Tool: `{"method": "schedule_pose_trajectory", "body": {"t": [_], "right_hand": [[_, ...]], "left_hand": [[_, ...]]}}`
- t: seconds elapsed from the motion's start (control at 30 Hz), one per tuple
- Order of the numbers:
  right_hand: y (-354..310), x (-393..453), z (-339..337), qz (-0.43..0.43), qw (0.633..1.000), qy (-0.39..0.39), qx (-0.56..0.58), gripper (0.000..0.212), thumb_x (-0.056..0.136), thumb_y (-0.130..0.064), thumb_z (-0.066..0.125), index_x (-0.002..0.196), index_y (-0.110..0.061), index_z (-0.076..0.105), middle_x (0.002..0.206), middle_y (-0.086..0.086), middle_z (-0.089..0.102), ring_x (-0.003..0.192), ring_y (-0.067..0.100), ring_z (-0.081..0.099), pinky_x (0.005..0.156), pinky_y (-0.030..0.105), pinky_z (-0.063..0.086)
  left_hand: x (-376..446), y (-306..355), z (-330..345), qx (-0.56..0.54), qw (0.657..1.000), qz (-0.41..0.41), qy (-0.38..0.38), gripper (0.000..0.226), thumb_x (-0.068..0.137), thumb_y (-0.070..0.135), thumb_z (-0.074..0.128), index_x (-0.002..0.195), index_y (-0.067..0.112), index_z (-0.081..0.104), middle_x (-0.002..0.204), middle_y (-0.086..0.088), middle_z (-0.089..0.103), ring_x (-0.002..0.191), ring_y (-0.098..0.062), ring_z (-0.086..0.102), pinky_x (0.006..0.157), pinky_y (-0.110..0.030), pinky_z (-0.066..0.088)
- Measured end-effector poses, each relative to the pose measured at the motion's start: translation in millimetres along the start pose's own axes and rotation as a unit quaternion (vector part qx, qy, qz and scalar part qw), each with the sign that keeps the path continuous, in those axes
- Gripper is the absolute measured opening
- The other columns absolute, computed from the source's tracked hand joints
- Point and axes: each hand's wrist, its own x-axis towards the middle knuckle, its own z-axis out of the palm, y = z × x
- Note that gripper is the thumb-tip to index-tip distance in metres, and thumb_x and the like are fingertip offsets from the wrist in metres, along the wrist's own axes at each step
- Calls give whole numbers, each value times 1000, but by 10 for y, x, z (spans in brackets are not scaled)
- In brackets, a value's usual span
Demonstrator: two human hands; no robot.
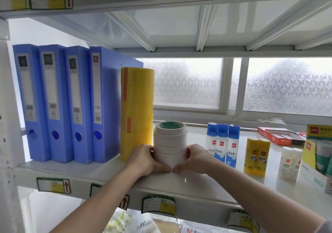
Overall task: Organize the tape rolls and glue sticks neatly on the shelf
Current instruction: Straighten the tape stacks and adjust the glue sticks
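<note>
Head view: my left hand [143, 159] and right hand [195, 158] cup a stack of white tape rolls [170, 143] standing on the shelf [75, 170], fingers [162, 169] wrapped around its base, thumbs meeting in front. Just left of my fingers stands the yellow tape stack [136, 114]; glue sticks [256, 156] wait to their right. I'd slide it gently, keeping the rolls squared.

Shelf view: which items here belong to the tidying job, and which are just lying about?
Job:
stack of white tape rolls, held by left hand and right hand
tall yellow tape stack
blue-capped glue bottles
yellow glue sticks
white glue sticks

Lying about:
blue file boxes
red open box
</note>
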Motion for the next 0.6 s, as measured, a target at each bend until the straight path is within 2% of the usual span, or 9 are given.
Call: {"method": "schedule_pose_trajectory", "body": {"t": [0.13,0.2,0.27,0.33,0.4,0.47,0.5,0.53,0.6], "right_hand": [[-89,-110,-69,-2,998,-31,46,64,68,-23,82,123,-13,51,113,2,58,100,17,55,86,23,46],[-151,-179,-149,-30,994,-53,88,58,73,-13,79,123,-11,50,113,4,59,100,18,56,79,16,45],[-219,-212,-242,-66,992,-38,101,47,72,-5,79,111,-12,54,102,0,62,85,9,56,64,6,45],[-268,-212,-302,-89,991,-16,97,36,71,-3,79,99,-13,58,91,0,63,76,5,54,61,6,45],[-317,-231,-344,-82,995,-9,62,33,71,-10,81,98,-11,63,97,6,66,79,10,54,70,14,47],[-359,-296,-449,-74,996,-11,38,22,74,-16,79,81,-19,58,83,-1,61,70,6,49,60,8,44],[-384,-366,-537,-72,997,-8,29,27,74,-20,80,75,-21,53,78,-4,55,68,5,46,56,9,42],[-379,-421,-646,-72,997,-3,6,29,72,-27,81,79,-19,54,81,-3,55,72,7,48,60,12,43],[-364,-548,-913,-99,994,19,-36,56,70,-32,81,114,-10,56,114,7,60,102,18,58,85,23,48]], "left_hand": [[-30,75,-13,16,1000,-9,-13,80,28,59,83,97,19,72,90,8,73,80,-7,67,77,-31,57],[-51,121,-50,13,1000,-11,-16,79,39,56,87,106,19,69,92,7,71,80,-8,64,71,-25,54],[-47,163,-112,15,1000,-12,-3,85,50,49,88,123,17,60,103,2,68,84,-11,60,65,-19,44],[-44,214,-184,18,1000,-19,13,95,55,46,87,135,13,49,115,-2,64,96,-15,58,72,-21,42],[-75,291,-263,31,999,-25,17,92,56,47,86,132,11,50,112,-2,63,98,-17,59,76,-26,45],[-122,387,-340,58,998,-13,23,76,59,44,85,122,11,58,106,-2,65,99,-19,61,84,-33,51],[-150,444,-379,66,997,6,29,63,62,39,84,114,12,63,101,0,67,99,-19,62,87,-37,52],[-187,511,-418,63,997,29,38,53,64,33,84,110,14,66,97,3,68,101,-19,63,89,-38,51],[-274,691,-494,52,995,67,55,54,68,28,82,117,14,64,101,7,67,108,-17,62,94,-35,50]]}}
